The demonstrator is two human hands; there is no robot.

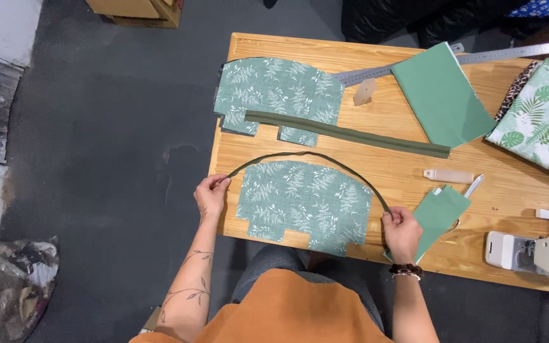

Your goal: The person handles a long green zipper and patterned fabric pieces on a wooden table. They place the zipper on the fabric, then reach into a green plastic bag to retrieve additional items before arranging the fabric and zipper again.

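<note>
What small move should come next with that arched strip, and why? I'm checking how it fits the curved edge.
Probably lower the dark green strip onto the near fern-print piece. The left hand and right hand hold its ends, and it arches just beyond the piece's curved top edge.

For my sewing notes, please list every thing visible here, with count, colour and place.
Leaf-print fabric panel: two, teal; one at near edge, other behind.
Thin curved strip: one, dark olive, arched over near panel, held at both ends.
Straight band: one, olive, mid-table.
Plain fabric piece: two, green; second by right hand.
Metal ruler: one, grey, far edge.
Sewing machine: one, white, right corner.
Wooden table: one, light brown.
Left hand: pinches strip end.
Right hand: pinches other end.
</note>
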